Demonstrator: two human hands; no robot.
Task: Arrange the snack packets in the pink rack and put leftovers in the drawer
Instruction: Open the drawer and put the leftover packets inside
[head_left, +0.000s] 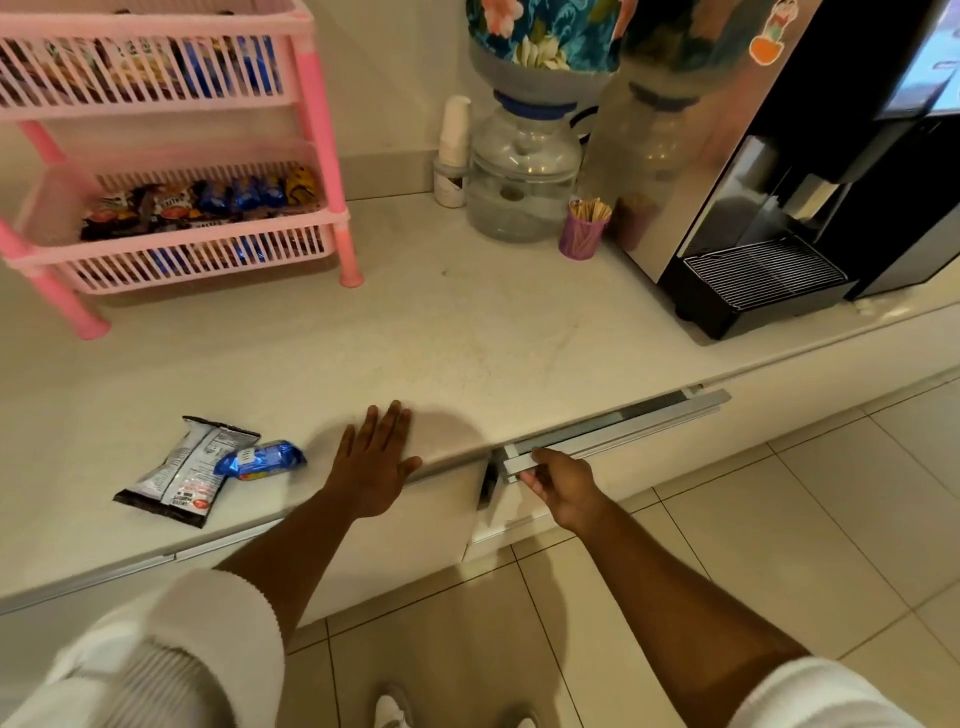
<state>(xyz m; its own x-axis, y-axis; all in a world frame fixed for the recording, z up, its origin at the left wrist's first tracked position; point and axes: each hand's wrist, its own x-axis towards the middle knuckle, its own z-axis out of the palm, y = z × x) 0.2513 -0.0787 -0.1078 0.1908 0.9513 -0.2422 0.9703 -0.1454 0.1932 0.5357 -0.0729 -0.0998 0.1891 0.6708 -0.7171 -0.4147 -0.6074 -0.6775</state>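
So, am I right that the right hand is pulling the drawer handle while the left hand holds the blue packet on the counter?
Not quite. The head view shows the left hand resting flat and open on the counter, holding nothing; the blue packet lies apart from it, against the black-and-white packet. The rest stands: the right hand grips the drawer handle, and the drawer is slightly open.

Rack (171, 156) back-left on counter (467, 332), two packets (208, 467) front-left, coffee machine (779, 208) right, drawer (613, 431) below the edge.

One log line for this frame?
left hand flat on counter | right hand grips drawer handle | two packets left out
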